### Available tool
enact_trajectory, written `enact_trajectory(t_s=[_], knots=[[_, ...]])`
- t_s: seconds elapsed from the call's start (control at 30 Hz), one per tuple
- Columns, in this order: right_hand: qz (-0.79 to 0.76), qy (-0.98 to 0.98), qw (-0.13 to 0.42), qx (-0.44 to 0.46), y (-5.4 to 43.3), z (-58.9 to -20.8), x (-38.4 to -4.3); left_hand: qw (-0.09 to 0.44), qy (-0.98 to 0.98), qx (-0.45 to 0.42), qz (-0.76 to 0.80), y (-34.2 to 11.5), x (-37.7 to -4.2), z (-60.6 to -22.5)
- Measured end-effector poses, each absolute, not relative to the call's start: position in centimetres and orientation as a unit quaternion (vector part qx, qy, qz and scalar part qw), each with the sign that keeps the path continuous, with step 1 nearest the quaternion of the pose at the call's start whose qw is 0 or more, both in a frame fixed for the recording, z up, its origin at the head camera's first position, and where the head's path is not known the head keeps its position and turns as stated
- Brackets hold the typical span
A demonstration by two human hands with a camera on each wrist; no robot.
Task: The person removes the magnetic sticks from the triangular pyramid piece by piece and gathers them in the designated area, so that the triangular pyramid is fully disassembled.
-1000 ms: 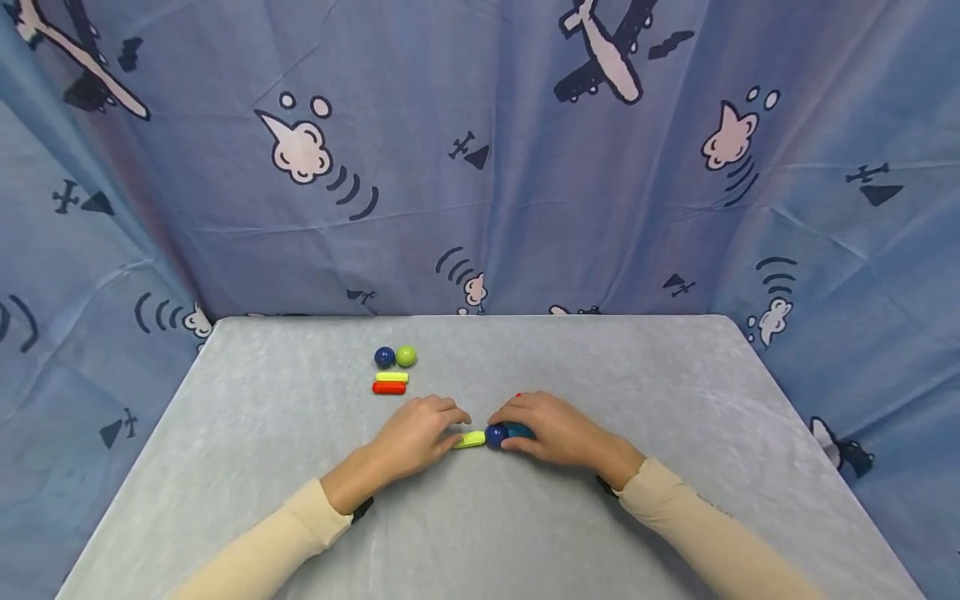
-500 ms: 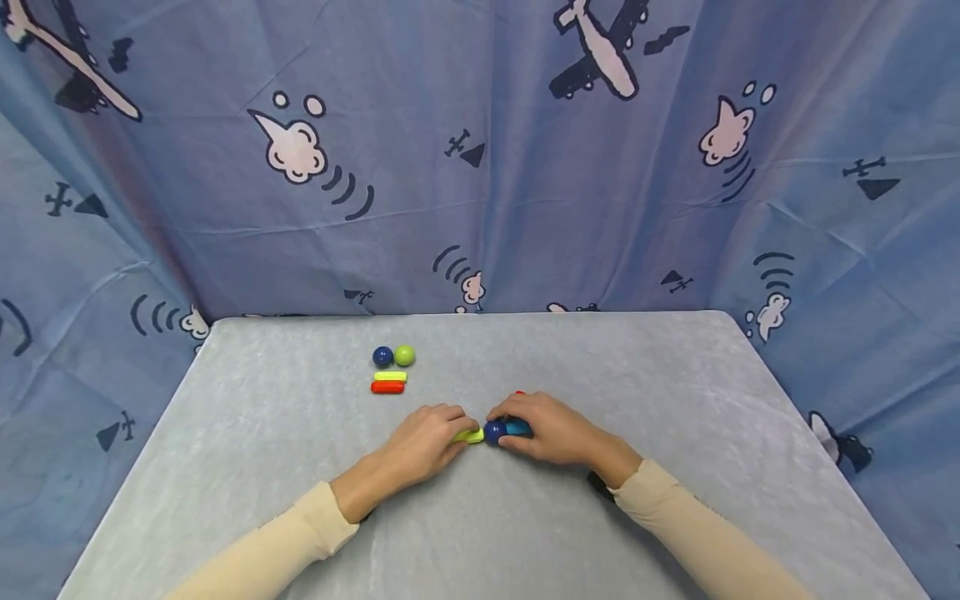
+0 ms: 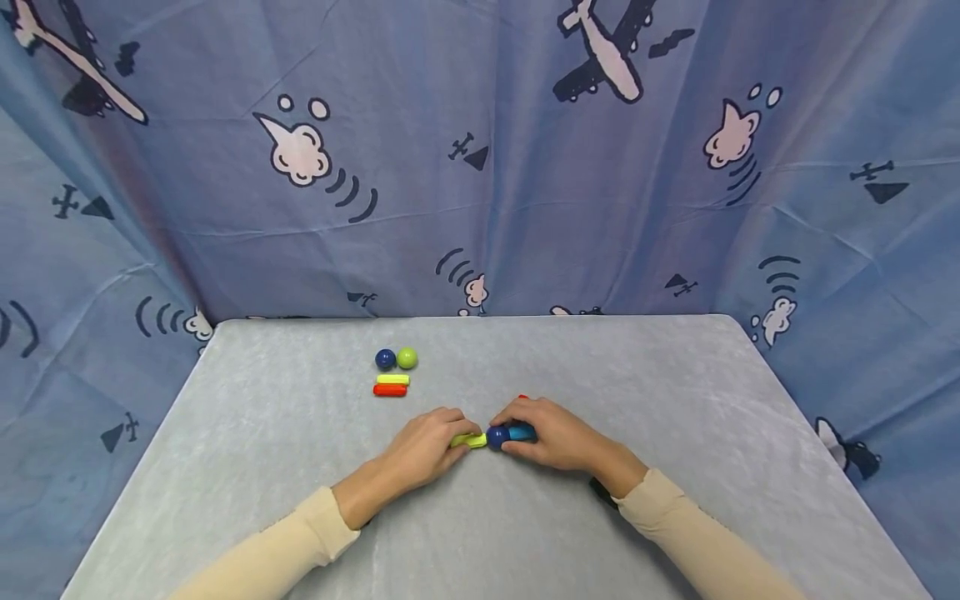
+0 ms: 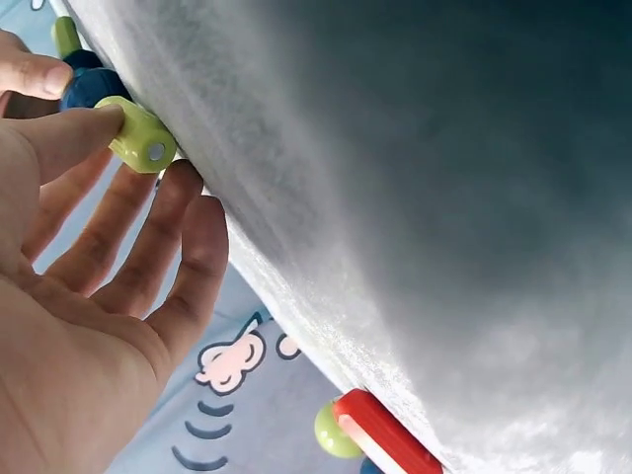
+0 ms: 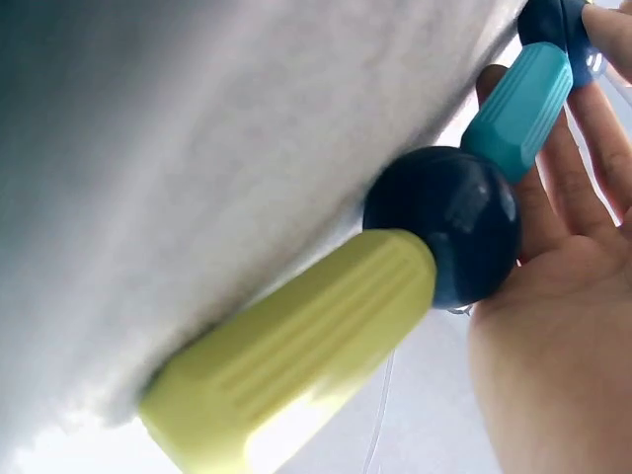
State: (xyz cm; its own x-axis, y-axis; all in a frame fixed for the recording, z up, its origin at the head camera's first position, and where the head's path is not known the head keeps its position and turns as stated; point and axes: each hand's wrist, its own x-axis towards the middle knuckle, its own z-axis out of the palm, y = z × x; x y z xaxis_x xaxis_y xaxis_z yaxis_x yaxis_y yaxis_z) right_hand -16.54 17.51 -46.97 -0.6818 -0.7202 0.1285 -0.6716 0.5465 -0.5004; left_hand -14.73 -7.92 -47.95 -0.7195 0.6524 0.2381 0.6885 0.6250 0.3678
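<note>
My left hand (image 3: 427,446) pinches a yellow-green magnetic rod (image 3: 477,441) between thumb and fingers. In the left wrist view, a silver disc shows on the end of this yellow-green rod (image 4: 143,138). The rod's other end meets a dark blue ball (image 3: 497,438), which my right hand (image 3: 561,435) grips with thumb and fingertips. A teal rod (image 3: 522,433) runs from that ball under my right palm. The right wrist view shows the teal rod (image 5: 521,109) joined to a second dark blue ball (image 5: 444,222), followed by another yellow-green rod (image 5: 296,346).
Farther back on the grey-covered table (image 3: 637,367), left of centre, lie a dark blue ball (image 3: 386,359), a lime ball (image 3: 407,358), a yellow rod (image 3: 393,379) and a red rod (image 3: 390,390). Something red (image 3: 522,397) peeks out behind my right hand. A patterned curtain (image 3: 420,167) hangs behind.
My left fingers were spread around the yellow-green rod's end a second ago; they have come together on it, slightly farther right. My right hand stays on the dark blue ball.
</note>
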Motion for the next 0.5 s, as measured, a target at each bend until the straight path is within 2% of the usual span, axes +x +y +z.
enact_trajectory(t_s=[0.5], knots=[[-0.274,0.880,0.047,-0.386,17.34,-46.92,-16.59,0.031,-0.910,-0.342,-0.234,-8.29,-14.56,-47.99]])
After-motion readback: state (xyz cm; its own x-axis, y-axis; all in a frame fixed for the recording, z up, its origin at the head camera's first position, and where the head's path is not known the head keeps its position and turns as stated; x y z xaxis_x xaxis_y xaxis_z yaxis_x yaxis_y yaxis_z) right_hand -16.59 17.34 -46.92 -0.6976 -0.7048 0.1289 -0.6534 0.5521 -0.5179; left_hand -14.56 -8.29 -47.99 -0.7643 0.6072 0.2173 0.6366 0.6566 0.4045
